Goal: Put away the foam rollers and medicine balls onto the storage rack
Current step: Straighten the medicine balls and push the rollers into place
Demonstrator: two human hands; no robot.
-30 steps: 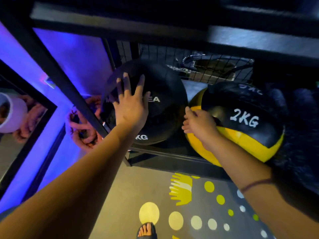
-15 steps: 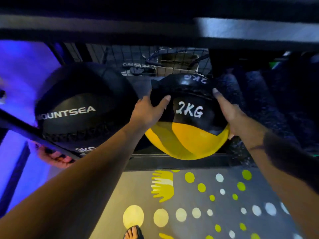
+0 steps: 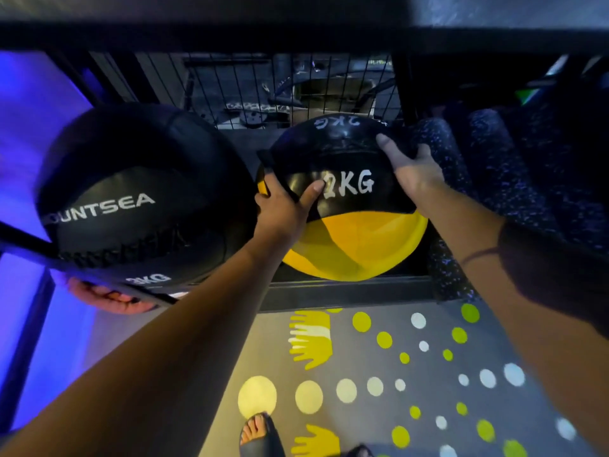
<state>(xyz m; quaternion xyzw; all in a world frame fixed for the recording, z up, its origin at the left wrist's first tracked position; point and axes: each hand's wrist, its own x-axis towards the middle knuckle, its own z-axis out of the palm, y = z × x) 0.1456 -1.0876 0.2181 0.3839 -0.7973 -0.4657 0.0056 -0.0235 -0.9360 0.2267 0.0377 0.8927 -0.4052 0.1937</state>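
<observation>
1. At the bottom of the frame a foot (image 3: 257, 430) in a dark sandal stands on the grey floor (image 3: 428, 400). The floor has yellow and white dots and yellow hand shapes. The bottom edge cuts the foot off.
2. The left hand (image 3: 283, 209) grips the left side of the yellow ball (image 3: 356, 245). Its thumb sticks out over the front and touches the "2KG". Its other fingers bend round the side and are mostly hidden.
3. The right hand (image 3: 412, 169) holds the ball's upper right. Its fingers are apart and bend over the black top.
4. The yellow ball sits in the middle of the frame, on the low shelf of the rack (image 3: 346, 291), behind the front bar.
5. The black ball (image 3: 131, 192) is on the same shelf, at the left, very close to the yellow one. A slanted bar crosses its lower left. Its name reads "OUNTSEA", with the start hidden.
6. Dark speckled rollers (image 3: 494, 179) fill the shelf at the right, just beside the yellow ball. It is too dark to count them.
7. At the back is a wire mesh (image 3: 263, 84). The things behind it are too blurry to name.
8. A hand shape shows under the black ball at the lower left. I cannot tell whose it is.
</observation>
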